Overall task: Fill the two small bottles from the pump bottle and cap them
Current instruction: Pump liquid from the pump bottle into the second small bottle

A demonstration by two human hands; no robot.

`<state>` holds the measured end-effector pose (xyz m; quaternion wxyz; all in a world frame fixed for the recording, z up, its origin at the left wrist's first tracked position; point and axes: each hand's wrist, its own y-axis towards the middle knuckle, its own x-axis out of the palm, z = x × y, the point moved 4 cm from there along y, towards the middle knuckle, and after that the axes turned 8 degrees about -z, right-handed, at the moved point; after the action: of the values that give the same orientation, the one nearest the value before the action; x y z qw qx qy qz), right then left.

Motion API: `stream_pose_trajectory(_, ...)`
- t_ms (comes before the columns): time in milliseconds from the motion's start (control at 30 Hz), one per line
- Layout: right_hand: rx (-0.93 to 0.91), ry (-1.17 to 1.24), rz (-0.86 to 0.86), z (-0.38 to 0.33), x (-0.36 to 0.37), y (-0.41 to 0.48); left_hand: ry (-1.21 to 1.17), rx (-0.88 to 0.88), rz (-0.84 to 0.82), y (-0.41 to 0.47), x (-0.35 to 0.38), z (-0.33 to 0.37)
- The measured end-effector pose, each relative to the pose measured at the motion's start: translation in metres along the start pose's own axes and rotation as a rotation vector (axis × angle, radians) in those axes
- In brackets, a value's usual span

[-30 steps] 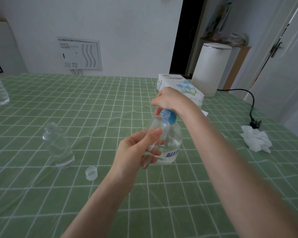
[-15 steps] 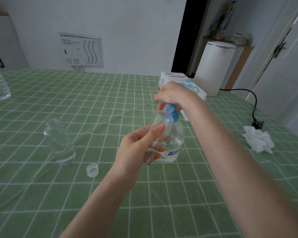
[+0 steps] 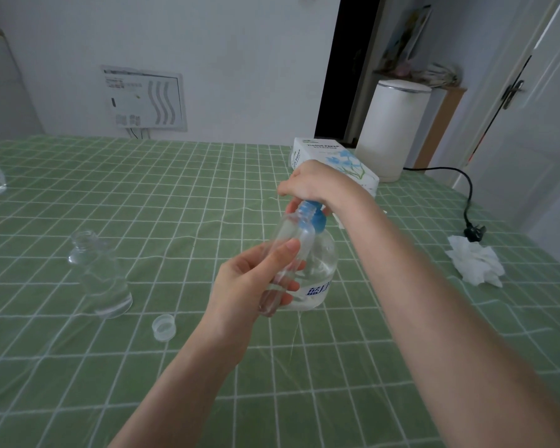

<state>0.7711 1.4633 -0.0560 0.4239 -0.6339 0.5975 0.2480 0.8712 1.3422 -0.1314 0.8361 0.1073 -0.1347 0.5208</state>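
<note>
Two hands working at pump bottle [image 3: 317, 270].
Left hand [image 3: 249, 286] gripping tilted small bottle [image 3: 285, 250]; right hand [image 3: 311, 185] clenching pump head at 12 o'clock.

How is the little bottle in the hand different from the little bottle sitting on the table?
The held small bottle is gripped by the left hand and tilted, mouth up against the pump bottle; the standing small bottle rests upright on the green tablecloth, touched by nobody. The standing one looks wider, the held one slimmer. Both are clear and uncapped.
</note>
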Motion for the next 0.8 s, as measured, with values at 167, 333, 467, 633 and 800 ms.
stream_pose_trajectory(167,-0.009,-0.023,0.009,-0.003,-0.007,-0.002,0.003,0.006,0.0,0.001,0.001,0.002)
stream_pose_trajectory(333,0.015,-0.009,-0.021,-0.002,-0.004,0.001,0.004,0.011,-0.01,0.0,0.001,0.003)
stream_pose_trajectory(467,0.027,-0.009,-0.033,-0.001,0.001,0.004,0.004,0.007,-0.01,-0.001,0.0,0.002)
stream_pose_trajectory(633,0.03,0.019,-0.055,0.004,0.008,0.006,0.022,-0.003,0.0,-0.002,0.0,0.0)
stream_pose_trajectory(800,0.001,0.017,-0.034,0.001,0.002,0.004,0.019,0.005,-0.004,-0.001,0.001,0.002)
